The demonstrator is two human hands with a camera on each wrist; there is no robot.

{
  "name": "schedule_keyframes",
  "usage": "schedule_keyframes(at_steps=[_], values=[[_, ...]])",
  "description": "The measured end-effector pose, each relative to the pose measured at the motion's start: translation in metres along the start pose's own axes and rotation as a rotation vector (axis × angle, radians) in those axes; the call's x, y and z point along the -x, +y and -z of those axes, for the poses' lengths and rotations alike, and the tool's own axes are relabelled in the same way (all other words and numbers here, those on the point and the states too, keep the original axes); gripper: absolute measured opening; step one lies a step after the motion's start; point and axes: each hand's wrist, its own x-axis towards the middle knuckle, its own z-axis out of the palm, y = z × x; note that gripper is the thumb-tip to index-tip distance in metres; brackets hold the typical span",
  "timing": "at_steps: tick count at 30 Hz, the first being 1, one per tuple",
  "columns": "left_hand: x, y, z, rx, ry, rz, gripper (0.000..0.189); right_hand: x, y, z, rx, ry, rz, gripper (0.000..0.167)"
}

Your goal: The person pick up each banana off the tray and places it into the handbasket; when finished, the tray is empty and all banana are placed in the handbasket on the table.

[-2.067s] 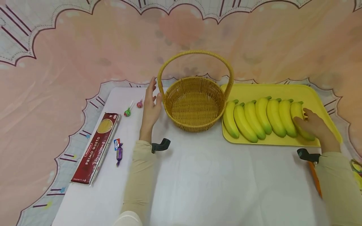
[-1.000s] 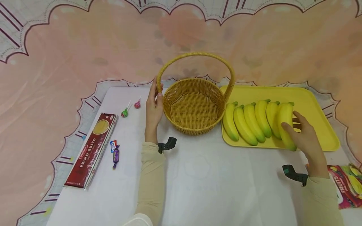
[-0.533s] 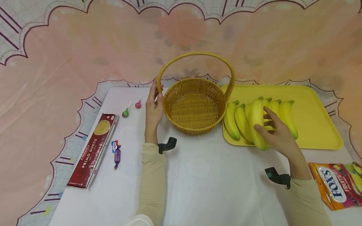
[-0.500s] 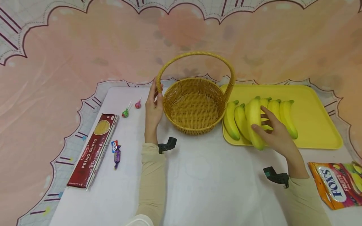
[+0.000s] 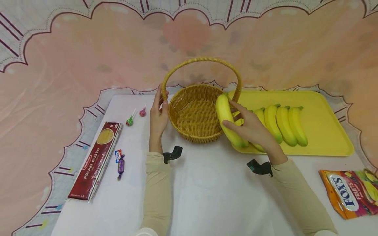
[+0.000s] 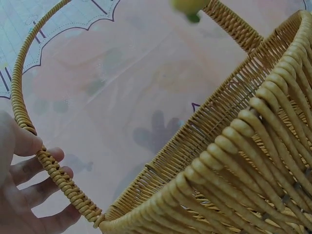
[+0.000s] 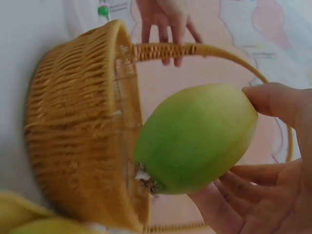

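The head camera looks forward and down from well above, framing the basket [image 5: 198,137], left hand [image 5: 158,119] and right hand [image 5: 254,128]. The left wrist view — close, tilted — faces the basket's outer wall and the backdrop [image 6: 141,78]; the right wrist view, turned sideways, looks past a near banana [image 7: 197,139] toward the basket (all three share it, and the left hand too).

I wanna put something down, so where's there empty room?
Two bare patches: the white table between the sleeves, in front of the basket, and the yellow tray right of the banana row. It's crowded at the basket's tray side, where the right hand holds a banana.
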Motion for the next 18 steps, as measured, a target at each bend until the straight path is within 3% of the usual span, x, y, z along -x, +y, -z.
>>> schedule_keyframes(at_steps=[7,15,18], values=[[-0.001,-0.001,-0.001,-0.003,0.005,-0.016,0.05,-0.056,-0.025,-0.008,0.007,-0.116,-0.016,0.084],[0.0,-0.002,0.0,-0.008,-0.006,0.01,0.051,-0.106,-0.042,-0.038,0.206,-0.237,-0.046,0.087],[0.002,-0.002,0.001,-0.008,-0.011,0.013,0.051,-0.117,-0.05,-0.052,0.216,-0.283,-0.064,0.086]])
